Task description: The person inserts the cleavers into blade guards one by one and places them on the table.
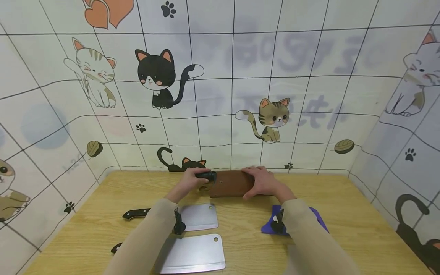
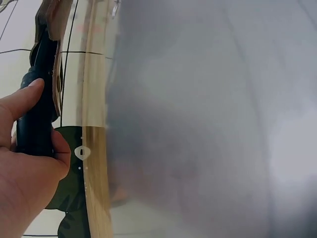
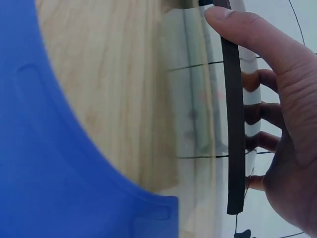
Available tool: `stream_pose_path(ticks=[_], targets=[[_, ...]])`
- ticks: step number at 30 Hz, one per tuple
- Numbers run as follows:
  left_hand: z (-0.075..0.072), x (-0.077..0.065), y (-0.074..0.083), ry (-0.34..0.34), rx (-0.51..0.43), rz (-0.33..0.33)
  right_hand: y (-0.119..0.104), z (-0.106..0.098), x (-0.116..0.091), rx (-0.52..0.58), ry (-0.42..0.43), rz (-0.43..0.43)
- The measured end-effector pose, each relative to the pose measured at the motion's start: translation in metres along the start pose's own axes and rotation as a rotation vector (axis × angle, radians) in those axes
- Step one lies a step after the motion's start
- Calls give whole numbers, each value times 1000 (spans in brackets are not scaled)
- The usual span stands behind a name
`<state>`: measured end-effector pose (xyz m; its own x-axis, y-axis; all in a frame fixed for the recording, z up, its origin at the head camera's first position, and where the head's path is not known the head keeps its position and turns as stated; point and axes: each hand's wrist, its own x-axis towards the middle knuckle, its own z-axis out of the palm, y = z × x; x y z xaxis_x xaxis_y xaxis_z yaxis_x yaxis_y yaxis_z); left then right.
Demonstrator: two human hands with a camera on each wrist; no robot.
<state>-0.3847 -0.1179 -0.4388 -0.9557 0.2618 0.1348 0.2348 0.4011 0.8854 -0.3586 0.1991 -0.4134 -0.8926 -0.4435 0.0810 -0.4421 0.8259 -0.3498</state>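
Note:
At the back edge of the table, a brown sheath with a small rivet lies level between the hands. My left hand grips the black handle that comes out of the sheath's left end, thumb on one side and fingers curled round the other. My right hand holds the sheath's right end, thumb in front and fingers behind. In the right wrist view, a dark straight edge runs past the thumb, and a shiny surface beside it mirrors the fingers. Any blade inside the sheath is hidden.
Two cleavers, their blades flat on the wooden table, lie under the left forearm with dark handles leftward. A blue plastic piece with curved edges lies under the right forearm. A cat-patterned tile sheet stands behind the table.

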Motion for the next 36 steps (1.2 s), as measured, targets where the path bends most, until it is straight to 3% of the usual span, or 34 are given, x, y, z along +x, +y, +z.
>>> stream_pose_path(ticks=[9, 16, 23, 28, 32, 36], targets=[[3, 3, -5, -48, -19, -19, 3, 12, 1, -13, -6, 21], [7, 11, -13, -81, 41, -40, 9, 23, 4, 11, -38, 61], [8, 7, -13, -87, 95, -22, 10, 26, 0, 17, -74, 62], [-11, -6, -2, -98, 191, -1, 15, 9, -13, 54, -65, 76], [-39, -23, -3, -108, 246, 35, 26, -12, -34, 137, -57, 58], [-67, -45, -8, -121, 233, 51, 39, -20, -58, 173, -69, 14]])
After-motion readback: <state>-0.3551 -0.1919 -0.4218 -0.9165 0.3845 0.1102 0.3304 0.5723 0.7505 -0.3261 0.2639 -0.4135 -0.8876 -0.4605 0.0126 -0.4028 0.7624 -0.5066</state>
